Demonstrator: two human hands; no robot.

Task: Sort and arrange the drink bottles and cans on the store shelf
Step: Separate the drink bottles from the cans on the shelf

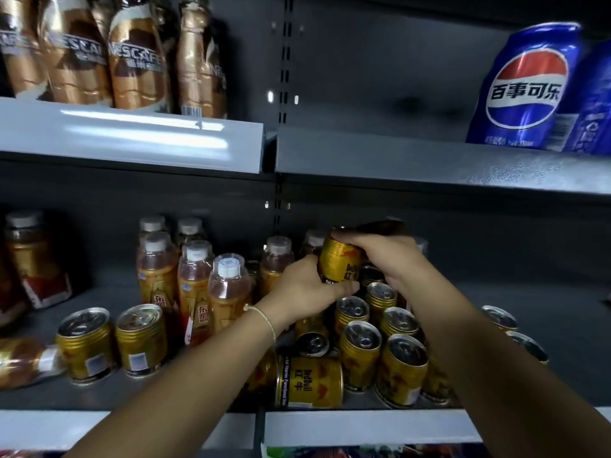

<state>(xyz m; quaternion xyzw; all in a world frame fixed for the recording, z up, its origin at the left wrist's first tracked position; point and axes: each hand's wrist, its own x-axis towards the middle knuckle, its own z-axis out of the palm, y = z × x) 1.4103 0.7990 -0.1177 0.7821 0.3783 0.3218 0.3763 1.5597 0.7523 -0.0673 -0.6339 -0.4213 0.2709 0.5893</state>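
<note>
Both forearms reached up and fwd into the lower shelf [529, 325]. Left hand [307, 285], w/ a thin cord bracelet [264, 320] at the wrist, cupped the gold can [340, 259] from below-left, thumb curled round its base. Right hand [383, 256] came over from the right, fingers wrapped across the can's top and far side. So both hands gripped the same can, held in the air above the can cluster, not touching the shelf.

Can's long axis roughly vertical, leaning a bit; label text ran sideways, top end up under the right fingers.

Below it, a cluster of upright gold cans [380, 328] stood packed close, pull-tab lids up. One gold can lying on its side [310, 381] sat at the front edge, long axis left-right, just beside the cluster. Two more upright cans [112, 342] stood apart at left. Two cans at the right [512, 332] were partly hidden by the right forearm.

Behind, clear bottles w/ orange drink [211, 285] and white caps stood upright in rows. A brown bottle lying down [26, 361] was at far left.

Upper shelf [429, 163]: Nescafe bottles [132, 61] upright at left, blue Pepsi cans [529, 90] at right, well apart.
</note>
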